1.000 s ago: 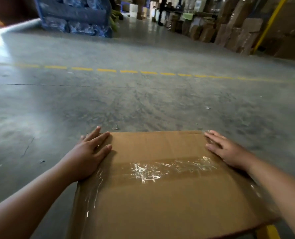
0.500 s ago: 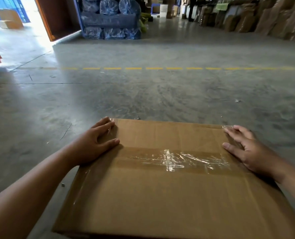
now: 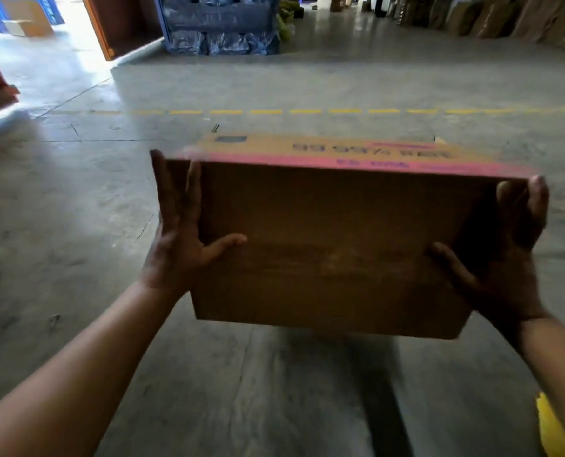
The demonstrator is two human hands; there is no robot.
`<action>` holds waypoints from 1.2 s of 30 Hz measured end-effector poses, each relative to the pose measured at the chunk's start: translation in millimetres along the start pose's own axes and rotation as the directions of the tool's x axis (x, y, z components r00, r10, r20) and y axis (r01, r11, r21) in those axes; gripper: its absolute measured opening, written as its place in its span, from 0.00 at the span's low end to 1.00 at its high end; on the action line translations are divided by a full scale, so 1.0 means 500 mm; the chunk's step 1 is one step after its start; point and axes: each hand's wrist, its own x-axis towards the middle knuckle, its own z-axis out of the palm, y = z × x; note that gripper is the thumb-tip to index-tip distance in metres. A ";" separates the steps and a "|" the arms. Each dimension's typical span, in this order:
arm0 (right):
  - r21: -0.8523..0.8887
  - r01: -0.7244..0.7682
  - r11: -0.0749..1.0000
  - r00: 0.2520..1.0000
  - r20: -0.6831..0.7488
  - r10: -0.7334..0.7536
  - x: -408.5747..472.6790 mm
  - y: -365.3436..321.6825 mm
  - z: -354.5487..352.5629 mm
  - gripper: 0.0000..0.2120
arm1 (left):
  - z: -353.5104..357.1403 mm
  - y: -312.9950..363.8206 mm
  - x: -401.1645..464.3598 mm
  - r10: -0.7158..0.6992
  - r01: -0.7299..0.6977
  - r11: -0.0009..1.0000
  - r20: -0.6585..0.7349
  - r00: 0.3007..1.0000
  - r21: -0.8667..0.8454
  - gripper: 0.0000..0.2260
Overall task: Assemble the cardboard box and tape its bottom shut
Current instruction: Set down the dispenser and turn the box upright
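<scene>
The brown cardboard box (image 3: 333, 245) is lifted off the concrete floor and held between both hands, tilted so a plain face turns toward me. Its upper face carries a pink band and blurred dark print. My left hand (image 3: 182, 235) presses flat on the box's left side, fingers spread upward, thumb on the near face. My right hand (image 3: 505, 255) clamps the right side, fingertips curled over the top right corner. The taped seam is out of sight.
Bare concrete floor (image 3: 274, 390) lies below, with a dashed yellow line (image 3: 307, 111) beyond the box. Blue wrapped pallets (image 3: 221, 24) stand at the back, flattened cardboard (image 3: 522, 18) stacked at the back right. A yellow object (image 3: 551, 427) sits at the bottom right. An open doorway is at the far left.
The box rested on the floor, taped face up, under both palms. Now both hands grip its sides, and it has been lifted and tipped so the tape no longer shows.
</scene>
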 end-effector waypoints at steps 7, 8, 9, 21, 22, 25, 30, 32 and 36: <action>0.025 -0.055 0.998 0.998 -0.019 0.055 -0.223 -0.015 0.086 0.44 | 0.100 -0.025 -0.215 -0.118 0.113 0.990 0.050 0.992 0.079 0.53; 0.030 -0.061 0.998 0.998 -0.024 0.062 -0.247 -0.015 0.093 0.43 | 0.103 -0.025 -0.233 -0.106 0.101 0.991 0.054 0.993 0.091 0.51; 0.037 -0.068 0.997 0.997 -0.031 0.069 -0.264 -0.017 0.097 0.42 | 0.103 -0.023 -0.246 -0.098 0.093 0.991 0.053 0.994 0.092 0.49; 0.148 -0.246 0.958 0.955 -0.135 0.266 -0.182 0.031 0.054 0.32 | 0.012 -0.026 -0.119 -0.273 0.276 0.950 0.040 0.961 -0.148 0.25; 0.186 -0.266 0.946 0.949 -0.124 0.291 -0.150 0.040 0.046 0.30 | 0.001 -0.031 -0.091 -0.292 0.299 0.947 0.075 0.953 -0.115 0.24; 0.078 -0.194 0.978 0.979 0.081 0.188 -0.034 0.016 0.011 0.25 | -0.014 -0.041 -0.011 -0.346 0.349 0.937 0.240 0.907 0.031 0.23; -0.148 -0.243 0.959 0.793 0.538 0.285 0.086 0.005 0.052 0.32 | 0.028 -0.052 0.081 -0.387 0.344 0.922 0.494 0.779 0.179 0.37; -0.157 -0.300 0.941 0.717 0.613 0.331 0.097 0.014 0.079 0.40 | 0.054 -0.059 0.089 -0.414 0.366 0.908 0.581 0.700 0.207 0.39; -0.124 -0.337 0.933 0.710 0.618 0.339 0.091 0.017 0.074 0.42 | 0.066 -0.052 0.068 -0.419 0.404 0.898 0.615 0.668 0.174 0.40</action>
